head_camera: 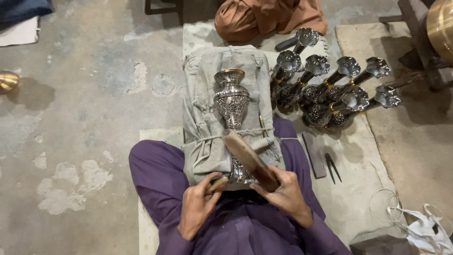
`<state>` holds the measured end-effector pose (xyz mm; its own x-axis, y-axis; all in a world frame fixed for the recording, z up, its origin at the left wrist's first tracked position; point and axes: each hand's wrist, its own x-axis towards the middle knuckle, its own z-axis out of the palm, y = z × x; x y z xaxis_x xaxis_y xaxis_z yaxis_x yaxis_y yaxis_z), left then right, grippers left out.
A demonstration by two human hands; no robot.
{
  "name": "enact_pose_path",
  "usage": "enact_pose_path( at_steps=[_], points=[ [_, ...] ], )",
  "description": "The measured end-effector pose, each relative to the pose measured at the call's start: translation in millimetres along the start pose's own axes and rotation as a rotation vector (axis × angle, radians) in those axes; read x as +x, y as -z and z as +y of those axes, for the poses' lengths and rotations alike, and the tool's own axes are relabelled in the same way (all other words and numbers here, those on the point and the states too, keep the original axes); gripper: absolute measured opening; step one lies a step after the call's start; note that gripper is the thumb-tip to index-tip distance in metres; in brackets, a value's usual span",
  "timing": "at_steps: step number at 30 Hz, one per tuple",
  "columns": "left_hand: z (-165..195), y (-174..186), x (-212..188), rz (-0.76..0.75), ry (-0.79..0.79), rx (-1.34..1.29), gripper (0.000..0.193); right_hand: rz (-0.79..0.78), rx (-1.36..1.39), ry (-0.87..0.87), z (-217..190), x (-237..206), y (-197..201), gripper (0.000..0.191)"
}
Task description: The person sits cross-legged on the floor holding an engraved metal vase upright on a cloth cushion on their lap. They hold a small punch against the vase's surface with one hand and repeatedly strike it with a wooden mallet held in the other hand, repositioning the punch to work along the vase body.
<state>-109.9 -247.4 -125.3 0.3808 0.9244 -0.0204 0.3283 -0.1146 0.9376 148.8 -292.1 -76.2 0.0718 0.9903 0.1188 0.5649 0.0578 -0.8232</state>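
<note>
An engraved silver vase [231, 101] with a brass rim lies on a grey cloth cushion [207, 94] tied with string, resting on my lap. My right hand [282, 193] grips a wooden mallet [247, 157] held over the vase's foot. My left hand [198, 205] pinches a small chisel-like tool [217, 184] with its tip near the base of the vase. My purple trousers surround the cushion.
Several finished engraved vases [330, 89] lie in a cluster to the right on a pale mat [358, 189]. A dark sharpening stone [314, 154] and metal dividers [332, 166] lie beside my right knee. An orange cloth bundle [269, 19] sits ahead; bare concrete floor on the left.
</note>
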Motion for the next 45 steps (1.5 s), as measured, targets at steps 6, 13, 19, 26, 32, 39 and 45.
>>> enact_pose_path(
  at_steps=[6,13,19,26,32,39,45],
  points=[
    [7,-21,9,0.168,-0.19,0.239,0.029,0.178,-0.117,0.042,4,-5,-17,0.03],
    [13,-10,8,0.157,-0.361,0.224,0.036,0.174,0.11,-0.102,23,3,-41,0.037],
    [25,30,34,-0.077,0.132,0.248,0.035,-0.009,0.385,-0.221,38,11,-36,0.052],
    [31,50,67,0.029,-0.154,-0.357,0.03,-0.046,0.446,-0.265,69,7,9,0.033],
    [49,30,113,-0.279,0.308,-0.388,0.038,0.017,0.545,-0.421,75,4,28,0.04],
    [74,14,133,-0.491,0.013,-0.222,0.059,0.103,0.438,-0.354,90,-11,42,0.036],
    [86,11,143,-0.572,-0.022,-0.035,0.055,0.125,0.117,-0.013,104,-22,55,0.04]
  ],
)
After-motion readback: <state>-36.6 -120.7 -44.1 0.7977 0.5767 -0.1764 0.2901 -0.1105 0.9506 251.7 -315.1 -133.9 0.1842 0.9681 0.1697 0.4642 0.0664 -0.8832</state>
